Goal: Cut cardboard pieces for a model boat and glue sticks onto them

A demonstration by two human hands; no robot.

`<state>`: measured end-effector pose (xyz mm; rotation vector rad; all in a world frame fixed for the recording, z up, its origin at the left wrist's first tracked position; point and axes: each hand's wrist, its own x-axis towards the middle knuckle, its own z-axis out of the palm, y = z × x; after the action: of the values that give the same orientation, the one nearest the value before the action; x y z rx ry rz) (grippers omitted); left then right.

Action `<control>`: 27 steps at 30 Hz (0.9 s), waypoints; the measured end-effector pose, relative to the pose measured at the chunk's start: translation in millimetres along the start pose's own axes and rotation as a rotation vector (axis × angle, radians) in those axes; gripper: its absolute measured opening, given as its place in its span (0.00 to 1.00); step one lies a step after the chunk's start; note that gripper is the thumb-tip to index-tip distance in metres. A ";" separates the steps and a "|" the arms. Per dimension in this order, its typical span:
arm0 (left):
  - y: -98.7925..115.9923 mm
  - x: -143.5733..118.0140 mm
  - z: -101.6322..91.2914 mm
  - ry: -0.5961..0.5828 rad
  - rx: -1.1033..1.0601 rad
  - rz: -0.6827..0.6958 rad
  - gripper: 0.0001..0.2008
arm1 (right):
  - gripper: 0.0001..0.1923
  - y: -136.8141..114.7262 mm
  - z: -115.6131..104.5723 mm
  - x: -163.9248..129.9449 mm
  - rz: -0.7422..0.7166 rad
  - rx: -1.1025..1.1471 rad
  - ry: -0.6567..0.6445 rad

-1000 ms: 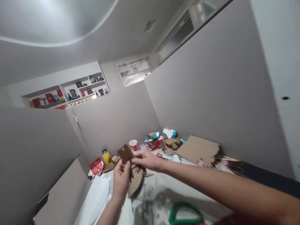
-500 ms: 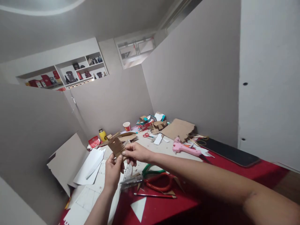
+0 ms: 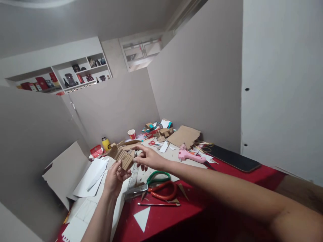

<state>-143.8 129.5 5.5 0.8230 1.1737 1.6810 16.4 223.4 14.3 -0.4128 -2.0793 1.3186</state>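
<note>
Left grip (image 3: 114, 177) pinches ridged cardboard (image 3: 127, 162); whether the right grip (image 3: 151, 158) beside it pinches, I can't tell. Light pressure should spare the ridges.

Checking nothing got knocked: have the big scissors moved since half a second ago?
No. Against the pencil and white triangle, the scissors lie as before; the whole view has shifted with the camera.

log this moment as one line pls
left hand: holding corrugated cardboard piece | right hand: open at its edge, contact unclear | nearby: large scissors, pencil, white triangle
</note>
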 end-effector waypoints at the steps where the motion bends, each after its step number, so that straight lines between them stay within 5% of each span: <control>1: 1.5 2.1 -1.7 0.014 -0.027 -0.007 0.10 | 0.25 -0.2 -3.1 -1.8 -0.008 -0.061 0.028; 6: 7.7 7.7 -14.0 0.047 -0.161 -0.070 0.08 | 0.16 17.9 -24.1 -26.1 0.068 -0.477 0.001; 13: 2.8 16.4 -28.2 0.086 -0.341 -0.159 0.09 | 0.10 41.9 -33.7 -68.3 0.243 -0.981 -0.209; 21: 0.2 17.2 -35.2 0.077 -0.465 -0.172 0.09 | 0.11 24.5 -8.3 -56.5 0.253 -1.155 -0.357; 27: -2.3 16.2 -36.5 0.101 -0.520 -0.179 0.07 | 0.15 30.2 -8.9 -63.5 0.282 -1.167 -0.430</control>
<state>-181.3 132.2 -8.2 0.3046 0.7882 1.7769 67.7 207.2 -31.8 -0.9836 -3.0958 0.1483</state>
